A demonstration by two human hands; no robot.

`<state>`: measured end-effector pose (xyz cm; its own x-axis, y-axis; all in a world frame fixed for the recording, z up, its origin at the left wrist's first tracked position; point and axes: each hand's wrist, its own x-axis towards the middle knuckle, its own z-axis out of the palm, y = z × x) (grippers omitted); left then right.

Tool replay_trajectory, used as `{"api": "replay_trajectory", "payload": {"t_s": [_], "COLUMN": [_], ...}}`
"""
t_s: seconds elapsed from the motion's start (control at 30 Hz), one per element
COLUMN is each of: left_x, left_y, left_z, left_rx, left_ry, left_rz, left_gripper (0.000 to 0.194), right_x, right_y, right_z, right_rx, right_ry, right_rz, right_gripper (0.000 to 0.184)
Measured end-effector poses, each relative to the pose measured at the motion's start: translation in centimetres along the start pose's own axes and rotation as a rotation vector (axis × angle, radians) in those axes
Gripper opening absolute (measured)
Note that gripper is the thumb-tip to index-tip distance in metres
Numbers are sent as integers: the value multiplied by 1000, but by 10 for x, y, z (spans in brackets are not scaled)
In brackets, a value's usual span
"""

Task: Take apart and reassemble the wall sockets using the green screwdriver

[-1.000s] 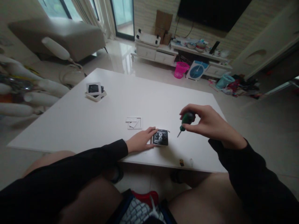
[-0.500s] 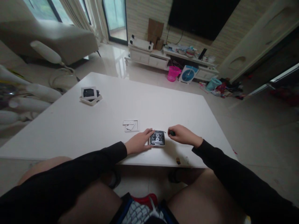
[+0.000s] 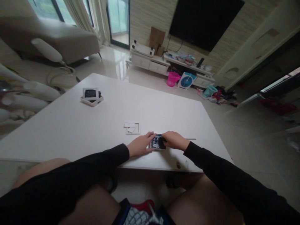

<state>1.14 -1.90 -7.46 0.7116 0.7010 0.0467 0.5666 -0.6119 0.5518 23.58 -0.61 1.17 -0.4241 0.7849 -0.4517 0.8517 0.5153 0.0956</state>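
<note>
Near the front of the white table, my left hand (image 3: 140, 145) grips the left side of a square wall switch (image 3: 155, 142), thumb at its lower edge and fingers along the top. The switch has a dark, detailed face and a pale rim. My right hand (image 3: 172, 140) is closed over its right side, fingers curled round a dark, stubby handle (image 3: 161, 141) that looks like a screwdriver's; its tip is hidden. Left of the switch lies a white square frame (image 3: 138, 128) with loose white plates on it. A thin dark rod (image 3: 191, 138) rests beyond my right wrist.
At the table's (image 3: 150, 103) far left is a stack of white-rimmed switch parts (image 3: 91, 95). A small brown piece (image 3: 178, 164) and a clear piece (image 3: 187, 163) lie by the front edge. A pink basket (image 3: 172, 79) and a fan (image 3: 187, 80) stand across the floor.
My right hand has moved left with the dark handle, from beside the switch onto its right side. The thin rod now shows behind the wrist. My left hand keeps its grip.
</note>
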Motion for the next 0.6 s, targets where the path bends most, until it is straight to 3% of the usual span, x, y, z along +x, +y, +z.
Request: {"api": "replay_trajectory", "payload": {"t_s": [0.27, 0.6], "left_x": [2, 4], "left_y": [-2, -1], "left_z": [1, 1], "left_rx": [-26, -10], "left_ry": [-2, 10], "left_rz": [22, 32], "left_gripper": [79, 79], "right_x": [3, 1], "right_y": [-21, -23], "right_z": [-1, -2], "right_rx": [-49, -21], "right_ry": [27, 45], "right_rz": [43, 155], "right_gripper": [27, 30]}}
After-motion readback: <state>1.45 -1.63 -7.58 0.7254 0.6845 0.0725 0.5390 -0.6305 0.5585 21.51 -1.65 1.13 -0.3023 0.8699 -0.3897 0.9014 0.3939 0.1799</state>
